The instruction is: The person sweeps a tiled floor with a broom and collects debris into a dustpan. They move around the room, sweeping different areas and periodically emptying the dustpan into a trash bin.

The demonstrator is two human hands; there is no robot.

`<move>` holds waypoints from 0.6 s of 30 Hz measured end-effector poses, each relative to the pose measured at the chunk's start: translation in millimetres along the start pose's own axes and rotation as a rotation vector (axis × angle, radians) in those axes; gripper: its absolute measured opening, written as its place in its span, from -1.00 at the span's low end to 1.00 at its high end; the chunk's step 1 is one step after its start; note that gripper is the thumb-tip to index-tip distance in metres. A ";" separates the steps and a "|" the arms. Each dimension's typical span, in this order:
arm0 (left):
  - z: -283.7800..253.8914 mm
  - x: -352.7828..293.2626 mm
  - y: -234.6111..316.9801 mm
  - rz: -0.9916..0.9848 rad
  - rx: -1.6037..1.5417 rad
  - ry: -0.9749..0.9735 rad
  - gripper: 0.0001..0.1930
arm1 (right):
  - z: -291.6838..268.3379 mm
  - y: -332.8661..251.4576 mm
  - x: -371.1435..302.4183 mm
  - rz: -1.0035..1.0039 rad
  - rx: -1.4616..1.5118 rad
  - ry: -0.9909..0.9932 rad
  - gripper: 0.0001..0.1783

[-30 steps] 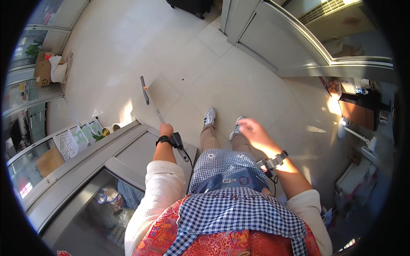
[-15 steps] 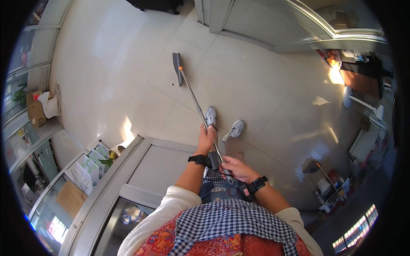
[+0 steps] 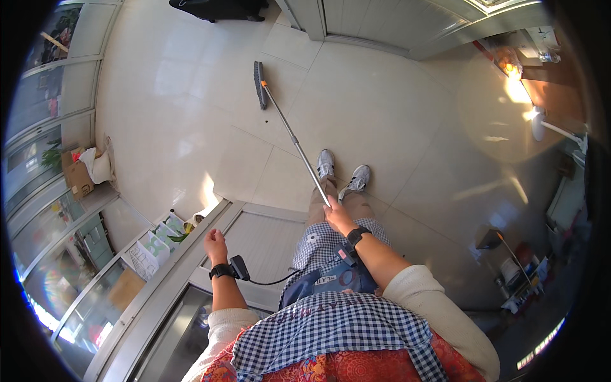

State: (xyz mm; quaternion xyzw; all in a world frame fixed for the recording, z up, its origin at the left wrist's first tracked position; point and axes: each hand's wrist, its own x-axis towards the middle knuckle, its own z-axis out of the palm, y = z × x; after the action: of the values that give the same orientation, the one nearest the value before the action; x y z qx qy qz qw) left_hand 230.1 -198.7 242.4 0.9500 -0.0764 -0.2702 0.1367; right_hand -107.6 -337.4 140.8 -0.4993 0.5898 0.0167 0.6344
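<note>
A broom with a grey bristle head [image 3: 260, 86], an orange joint and a thin metal handle [image 3: 299, 146] slants across the middle of the view. Its head touches the tiled floor ahead of my shoes, near a small dark speck [image 3: 266, 121]. My right hand [image 3: 337, 216] is wrapped round the upper part of the handle, in front of my checked apron. Away from the broom, my left hand [image 3: 216, 244] is raised at the left above the grey metal door panel, its fingers curled in with nothing visible in them.
A grey metal-framed door panel [image 3: 254, 235] stands close on my left. Beyond it are potted plants [image 3: 189, 227] and a cardboard box [image 3: 77, 175] with white cloth. A black case [image 3: 223, 7] lies at the far edge; a long-handled dustpan [image 3: 490, 239] stands at the right.
My left hand has let go of the broom handle and swung out to the left. My right hand has moved up the view, still on the handle. The broom head has shifted slightly farther away.
</note>
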 end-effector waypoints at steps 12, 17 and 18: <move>215.3 -82.6 122.5 0.207 -0.163 -0.726 -0.60 | -141.5 131.8 -148.8 0.390 0.521 0.189 -0.54; 242.7 -95.7 156.6 0.255 -0.016 -0.871 -0.62 | -158.2 151.2 -234.7 0.358 0.280 0.388 -0.53; 246.9 -92.5 162.9 0.245 0.003 -0.909 -0.62 | -156.9 147.7 -244.1 0.403 0.243 0.418 -0.52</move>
State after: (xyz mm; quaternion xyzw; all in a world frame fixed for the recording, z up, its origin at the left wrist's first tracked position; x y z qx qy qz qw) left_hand 8.6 -387.3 135.4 0.7194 -0.2404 -0.6407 0.1188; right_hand -386.6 -227.3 267.5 -0.2856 0.7923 -0.0315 0.5382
